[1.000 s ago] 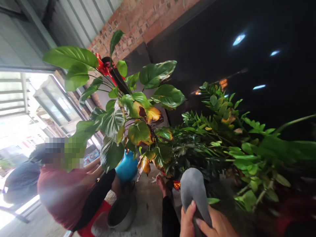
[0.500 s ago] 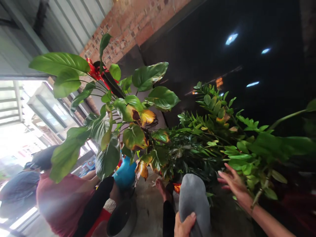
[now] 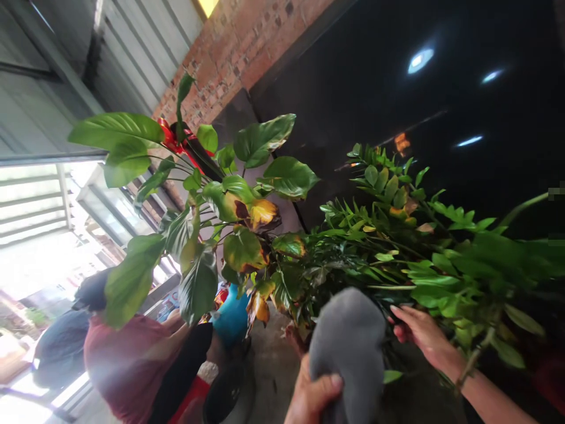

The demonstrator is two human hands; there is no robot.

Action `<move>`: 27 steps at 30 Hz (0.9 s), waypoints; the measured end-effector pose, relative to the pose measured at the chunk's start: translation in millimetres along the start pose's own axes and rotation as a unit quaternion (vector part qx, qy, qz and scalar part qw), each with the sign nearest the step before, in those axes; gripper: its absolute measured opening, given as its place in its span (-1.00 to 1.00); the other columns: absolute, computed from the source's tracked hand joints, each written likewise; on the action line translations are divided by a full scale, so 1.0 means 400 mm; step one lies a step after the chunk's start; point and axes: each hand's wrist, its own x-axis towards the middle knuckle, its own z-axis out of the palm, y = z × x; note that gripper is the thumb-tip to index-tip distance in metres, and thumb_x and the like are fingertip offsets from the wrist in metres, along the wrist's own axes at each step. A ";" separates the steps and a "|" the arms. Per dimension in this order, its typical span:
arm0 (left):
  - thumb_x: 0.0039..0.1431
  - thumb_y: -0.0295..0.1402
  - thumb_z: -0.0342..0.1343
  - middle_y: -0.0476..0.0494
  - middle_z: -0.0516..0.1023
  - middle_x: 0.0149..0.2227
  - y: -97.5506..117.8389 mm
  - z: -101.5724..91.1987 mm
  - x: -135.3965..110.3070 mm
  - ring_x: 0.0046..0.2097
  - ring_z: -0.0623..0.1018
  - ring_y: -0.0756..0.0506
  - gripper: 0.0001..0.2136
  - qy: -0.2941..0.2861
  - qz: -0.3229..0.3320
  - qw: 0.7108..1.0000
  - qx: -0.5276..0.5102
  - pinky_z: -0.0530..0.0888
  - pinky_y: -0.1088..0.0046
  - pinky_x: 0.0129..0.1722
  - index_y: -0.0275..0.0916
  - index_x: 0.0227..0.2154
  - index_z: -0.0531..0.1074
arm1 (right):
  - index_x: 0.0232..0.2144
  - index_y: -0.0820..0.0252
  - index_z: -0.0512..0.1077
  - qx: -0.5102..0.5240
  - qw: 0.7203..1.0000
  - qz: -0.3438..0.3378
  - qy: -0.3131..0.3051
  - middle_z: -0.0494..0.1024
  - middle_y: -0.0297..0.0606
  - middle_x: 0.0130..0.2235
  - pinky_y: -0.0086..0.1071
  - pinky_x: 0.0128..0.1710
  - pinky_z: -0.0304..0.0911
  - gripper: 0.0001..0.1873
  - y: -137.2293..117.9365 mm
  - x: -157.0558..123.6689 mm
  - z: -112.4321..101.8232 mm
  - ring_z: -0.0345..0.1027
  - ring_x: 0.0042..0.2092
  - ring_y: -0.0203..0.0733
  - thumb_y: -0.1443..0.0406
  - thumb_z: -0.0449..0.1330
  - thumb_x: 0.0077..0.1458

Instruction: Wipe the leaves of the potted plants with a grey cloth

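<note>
My left hand (image 3: pixel 309 391) is closed on a grey, rounded, soft-looking cloth piece (image 3: pixel 348 347), its thumb pressed across the front. My right hand (image 3: pixel 421 335) reaches in from the lower right, with its fingers drawn together at the dark lower leaves; what lies between them is too small to make out. Around that forearm stands a glossy green plant (image 3: pixel 459 265) with many small leaves and some thick stems. To the left rises a broad-leaved potted plant (image 3: pixel 247 241), several of its leaves yellow and brown at the edges.
A person in a pink shirt (image 3: pixel 128 359) sits at the left, beside a dark bucket (image 3: pixel 225 394) and a blue round object (image 3: pixel 232 318). Behind the plants is a shiny black panel (image 3: pixel 397 106). A red ribbon (image 3: pixel 172 138) hangs on the broad-leaved plant.
My right hand's spread fingers have closed together at the leaves. My left hand has shifted slightly left with the grey cloth piece, which has tilted and risen a little.
</note>
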 end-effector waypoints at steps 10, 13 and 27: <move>-0.40 -0.01 0.42 -0.24 0.64 -0.39 0.012 0.122 0.079 -0.19 0.60 -0.30 -0.41 -0.106 -0.029 0.988 0.111 0.48 0.23 -0.10 -0.35 -0.30 0.60 | -0.66 0.13 0.39 0.006 0.997 -0.020 -0.079 0.45 -0.35 -0.69 -0.37 -0.64 0.21 -0.69 0.016 0.008 -0.018 0.26 -0.65 -0.25 0.08 0.37 -0.37; -0.38 -0.04 0.43 -0.23 0.64 -0.34 0.034 0.107 0.045 -0.20 0.60 -0.29 -0.35 -0.147 -0.018 0.982 0.115 0.47 0.24 -0.14 -0.36 -0.19 0.57 | -0.67 0.11 0.37 0.001 0.996 -0.018 -0.082 0.45 -0.35 -0.68 -0.33 -0.59 0.23 -0.68 0.015 0.008 -0.021 0.28 -0.62 -0.21 0.05 0.35 -0.36; -0.44 -0.29 0.36 -0.18 0.59 -0.45 0.017 0.118 0.104 -0.36 0.53 -0.20 -0.52 -0.195 -0.077 0.964 0.161 0.41 0.31 -0.27 -0.36 -0.30 0.60 | -0.70 0.13 0.36 0.038 0.997 -0.002 -0.062 0.43 -0.40 -0.71 -0.38 -0.61 0.26 -0.69 0.009 0.006 -0.027 0.29 -0.64 -0.25 0.16 0.42 -0.40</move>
